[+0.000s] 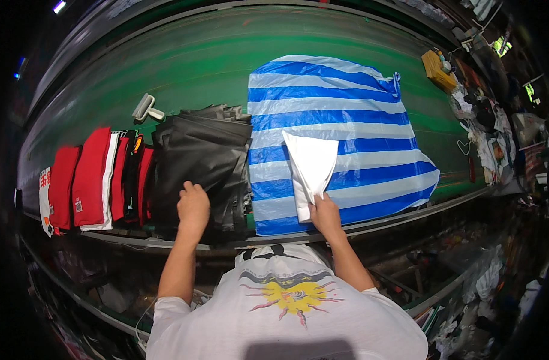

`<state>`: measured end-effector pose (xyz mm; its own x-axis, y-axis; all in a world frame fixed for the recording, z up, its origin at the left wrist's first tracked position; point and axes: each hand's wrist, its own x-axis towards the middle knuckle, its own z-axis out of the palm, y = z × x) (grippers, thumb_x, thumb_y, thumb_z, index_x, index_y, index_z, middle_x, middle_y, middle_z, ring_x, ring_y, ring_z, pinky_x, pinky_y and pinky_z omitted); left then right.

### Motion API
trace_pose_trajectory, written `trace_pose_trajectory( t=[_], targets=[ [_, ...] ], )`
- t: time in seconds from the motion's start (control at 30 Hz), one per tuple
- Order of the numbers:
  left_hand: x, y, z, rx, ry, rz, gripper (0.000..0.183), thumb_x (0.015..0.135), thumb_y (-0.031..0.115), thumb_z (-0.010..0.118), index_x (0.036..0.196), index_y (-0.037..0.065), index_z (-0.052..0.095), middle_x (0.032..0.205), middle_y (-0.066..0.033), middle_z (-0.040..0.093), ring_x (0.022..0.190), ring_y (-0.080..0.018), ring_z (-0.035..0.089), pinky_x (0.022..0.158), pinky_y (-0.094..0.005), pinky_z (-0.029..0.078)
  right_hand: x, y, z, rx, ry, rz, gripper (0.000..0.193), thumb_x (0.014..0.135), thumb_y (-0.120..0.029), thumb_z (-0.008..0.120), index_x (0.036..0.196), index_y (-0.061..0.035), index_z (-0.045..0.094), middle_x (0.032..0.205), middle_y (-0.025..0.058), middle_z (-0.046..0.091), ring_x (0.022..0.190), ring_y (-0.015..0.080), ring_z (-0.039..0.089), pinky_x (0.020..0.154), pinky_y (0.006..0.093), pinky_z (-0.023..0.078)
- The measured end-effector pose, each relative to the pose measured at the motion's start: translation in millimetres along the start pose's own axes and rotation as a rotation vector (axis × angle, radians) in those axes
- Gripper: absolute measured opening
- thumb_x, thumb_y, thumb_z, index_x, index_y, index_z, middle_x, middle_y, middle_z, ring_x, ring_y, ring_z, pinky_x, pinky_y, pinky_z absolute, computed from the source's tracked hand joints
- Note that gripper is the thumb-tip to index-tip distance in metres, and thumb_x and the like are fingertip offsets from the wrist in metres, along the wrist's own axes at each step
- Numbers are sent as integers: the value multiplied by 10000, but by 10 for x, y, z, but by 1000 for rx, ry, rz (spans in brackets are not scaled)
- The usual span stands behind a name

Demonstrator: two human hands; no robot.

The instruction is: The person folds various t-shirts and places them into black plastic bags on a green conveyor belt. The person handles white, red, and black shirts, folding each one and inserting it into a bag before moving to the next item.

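My right hand [326, 215] grips the lower end of a white folded sheet [313, 159], fabric or paper I cannot tell. This sheet lies over a blue-and-white striped plastic sack [352, 171], spread flat on the table. Over a fanned stack of thin black plastic sheets [193, 141], perhaps bags, is my left hand [193, 204] with its fingers curled in. Whatever those fingers may pinch is hidden. The black stack meets the sack's left edge.
Folded garments, mostly red [93, 189] with some white and black, stand in a row at the left. A pale hand roller [147, 109] lies behind them on the green table [196, 66]. At the far right are a yellow box [437, 71] and heaped clutter [490, 129].
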<state>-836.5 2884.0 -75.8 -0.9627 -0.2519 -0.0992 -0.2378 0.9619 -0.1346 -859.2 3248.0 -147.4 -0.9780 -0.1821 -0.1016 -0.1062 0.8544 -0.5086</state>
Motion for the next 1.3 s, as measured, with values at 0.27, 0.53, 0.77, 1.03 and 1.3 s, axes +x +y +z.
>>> trace_pose_trajectory(
  t=[0.27,0.53,0.77,1.03,1.3],
  targets=[
    [211,212,-152,7,18,-73,76,834,2,686,901,-33,699,1082,-206,640,952,-381,704,793,-454,612,71,275,-371,266,-49,-123,189,910,-131,648,1028,5,704,961,275,657,883,487,651,794,540,526],
    [297,600,-289,-455,52,-335,163,858,158,774,921,17,721,1057,-184,683,982,-424,689,825,-524,556,257,599,-807,265,-135,-257,238,881,-109,671,1088,-3,721,1048,248,691,932,461,671,824,513,540],
    [265,865,-371,-544,167,-269,156,902,162,736,945,17,697,1056,-171,644,966,-432,672,818,-531,539,353,341,-828,203,-85,-274,190,883,-131,662,996,13,714,996,258,686,884,465,670,791,528,539],
    [308,1291,-237,-700,115,11,164,858,76,620,956,-33,696,1074,-249,628,920,-484,672,853,-555,552,196,254,-671,307,-57,-196,253,877,-116,674,1108,-34,738,1021,250,697,917,451,678,809,495,540],
    [642,2101,-247,-823,122,255,159,824,64,596,854,-67,682,993,-268,632,874,-471,663,841,-545,556,97,428,-997,310,130,-50,285,866,-88,695,1147,-66,742,1043,227,704,936,430,686,814,467,544]
  ],
)
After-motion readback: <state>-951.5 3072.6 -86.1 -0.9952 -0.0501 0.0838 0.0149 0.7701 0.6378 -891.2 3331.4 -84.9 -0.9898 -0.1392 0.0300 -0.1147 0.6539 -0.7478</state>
